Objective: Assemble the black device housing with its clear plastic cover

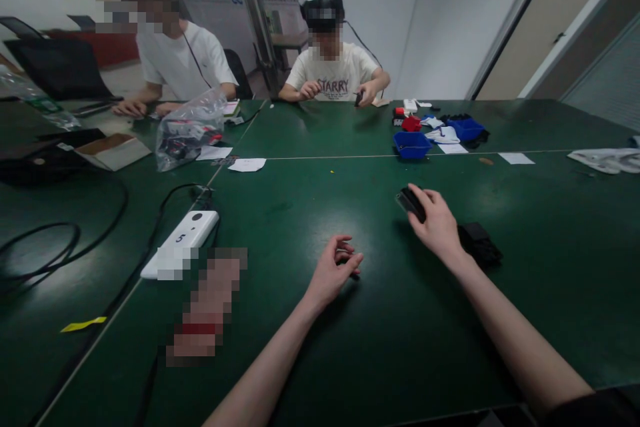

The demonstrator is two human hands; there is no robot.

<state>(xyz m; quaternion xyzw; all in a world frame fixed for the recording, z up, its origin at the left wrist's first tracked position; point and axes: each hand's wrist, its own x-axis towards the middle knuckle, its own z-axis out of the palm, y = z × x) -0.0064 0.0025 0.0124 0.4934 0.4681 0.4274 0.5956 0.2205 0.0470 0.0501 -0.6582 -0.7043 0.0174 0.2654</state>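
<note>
My right hand (435, 223) is closed around a small black rectangular block (412, 203) with a pale, shiny edge, held above the green table. Its exact kind is not clear. A black folded-looking item (480, 243) lies on the table just to the right of my right wrist, partly behind it. My left hand (336, 270) hovers low over the middle of the table. Its fingers are loosely curled and apart, with the thumb spread away from them, and I see nothing held there.
The green table (300, 193) has a white power bank-like device (183, 243) and cables at left. A plastic bag (190, 130) and an open cardboard box (113, 150) stand farther left. Blue trays (411, 145) hold the back right. Two people sit across.
</note>
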